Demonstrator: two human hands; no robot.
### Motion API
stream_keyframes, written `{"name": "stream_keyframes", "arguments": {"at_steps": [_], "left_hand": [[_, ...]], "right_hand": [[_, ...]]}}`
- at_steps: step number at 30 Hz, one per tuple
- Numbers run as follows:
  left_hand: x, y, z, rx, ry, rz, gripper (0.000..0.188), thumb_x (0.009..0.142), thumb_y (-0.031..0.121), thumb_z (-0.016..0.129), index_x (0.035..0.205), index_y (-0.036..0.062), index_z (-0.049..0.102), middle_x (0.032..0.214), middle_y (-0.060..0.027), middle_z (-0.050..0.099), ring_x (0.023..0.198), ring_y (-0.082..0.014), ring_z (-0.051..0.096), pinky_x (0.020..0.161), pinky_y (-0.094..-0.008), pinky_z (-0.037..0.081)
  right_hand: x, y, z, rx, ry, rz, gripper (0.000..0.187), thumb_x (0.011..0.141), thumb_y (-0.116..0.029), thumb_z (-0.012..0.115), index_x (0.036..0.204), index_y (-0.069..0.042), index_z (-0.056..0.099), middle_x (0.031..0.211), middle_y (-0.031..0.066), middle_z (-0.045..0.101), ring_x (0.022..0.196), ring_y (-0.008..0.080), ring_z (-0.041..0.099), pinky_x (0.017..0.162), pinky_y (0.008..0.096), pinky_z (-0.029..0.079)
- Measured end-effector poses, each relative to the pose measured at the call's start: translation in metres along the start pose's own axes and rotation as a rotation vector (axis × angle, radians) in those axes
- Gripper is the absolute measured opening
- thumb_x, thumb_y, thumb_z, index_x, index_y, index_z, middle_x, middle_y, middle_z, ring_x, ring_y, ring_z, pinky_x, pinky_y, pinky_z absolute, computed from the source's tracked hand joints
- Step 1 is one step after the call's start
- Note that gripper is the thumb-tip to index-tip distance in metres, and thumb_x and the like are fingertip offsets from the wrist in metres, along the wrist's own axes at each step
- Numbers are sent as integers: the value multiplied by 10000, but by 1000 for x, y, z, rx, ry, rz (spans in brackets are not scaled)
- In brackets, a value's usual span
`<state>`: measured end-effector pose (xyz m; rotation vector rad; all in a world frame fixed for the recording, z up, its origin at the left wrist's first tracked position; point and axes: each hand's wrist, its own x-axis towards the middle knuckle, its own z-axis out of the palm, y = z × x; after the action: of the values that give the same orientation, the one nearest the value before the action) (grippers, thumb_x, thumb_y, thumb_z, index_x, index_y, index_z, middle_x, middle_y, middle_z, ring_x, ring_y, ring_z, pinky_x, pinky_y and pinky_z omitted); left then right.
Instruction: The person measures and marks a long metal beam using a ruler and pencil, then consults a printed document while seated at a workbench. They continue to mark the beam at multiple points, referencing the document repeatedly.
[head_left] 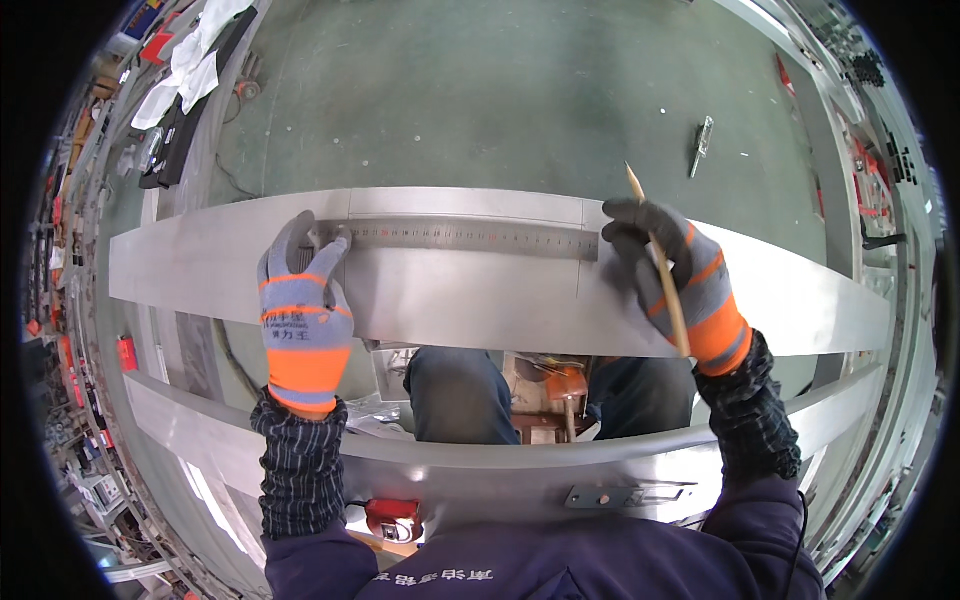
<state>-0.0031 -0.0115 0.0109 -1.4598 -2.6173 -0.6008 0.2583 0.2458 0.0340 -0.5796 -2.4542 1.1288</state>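
Note:
A long flat silver metal bar (470,310) lies crosswise in front of me. Along it rests a steel ruler (460,236), its left end in the fingers of my left hand (305,300), which wears a grey and orange glove. Fine lines cross the bar's face near both ends of the ruler. My right hand (690,285), gloved alike, is at the ruler's right end, closed around a wooden pencil (668,285). The pencil slants, one tip up past the bar's far edge. Whether the right fingertips press on the ruler, I cannot tell.
A second metal bar (500,465) runs nearer my body, with a slotted metal plate (625,497) and a red tape measure (393,520) by it. An orange-headed tool (567,385) shows between my knees. A small metal tool (702,145) lies on the green floor.

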Motion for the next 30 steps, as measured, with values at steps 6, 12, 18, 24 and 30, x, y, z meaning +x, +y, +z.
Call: {"name": "stream_keyframes", "arguments": {"at_steps": [6, 12, 18, 24, 30], "left_hand": [[-25, 1, -14, 29, -43, -42, 515, 784, -138, 510, 1198, 75, 731, 1398, -165, 544, 1262, -348, 566, 1074, -411, 476], [-31, -2, -14, 11, -39, 5, 490, 744, -111, 587, 1153, 106, 749, 1309, -149, 601, 1233, -373, 549, 1032, -457, 493], [-31, 0, -13, 32, -40, 7, 520, 772, -129, 538, 1213, 78, 720, 1314, -141, 616, 1264, -353, 554, 1093, -436, 454], [-30, 1, -12, 32, -41, 13, 536, 765, -123, 547, 1225, 89, 720, 1305, -134, 625, 1265, -358, 554, 1080, -448, 459], [-24, 2, -16, 64, -20, 47, 543, 722, -106, 567, 1201, 89, 732, 1280, -133, 635, 1241, -365, 558, 1060, -465, 460]], "right_hand": [[-26, 8, 18, -243, 35, -209, 428, 745, -89, 825, 1142, -57, 671, 1029, 108, 735, 889, 336, 645, 822, 435, 523], [-32, 12, 24, -263, 76, -206, 442, 731, -105, 846, 1121, -75, 640, 1072, 94, 738, 937, 347, 641, 846, 444, 517], [-32, 17, 25, -264, 56, -215, 506, 720, -45, 833, 1190, -73, 649, 1084, 107, 726, 1014, 348, 636, 895, 442, 530], [-29, 14, 25, -272, 39, -182, 492, 741, 15, 798, 1204, -57, 650, 1019, 118, 704, 986, 324, 656, 860, 412, 557], [-25, 8, 28, -243, 83, -203, 351, 766, 44, 760, 1098, -21, 667, 911, 95, 688, 855, 264, 672, 753, 361, 556]]}}
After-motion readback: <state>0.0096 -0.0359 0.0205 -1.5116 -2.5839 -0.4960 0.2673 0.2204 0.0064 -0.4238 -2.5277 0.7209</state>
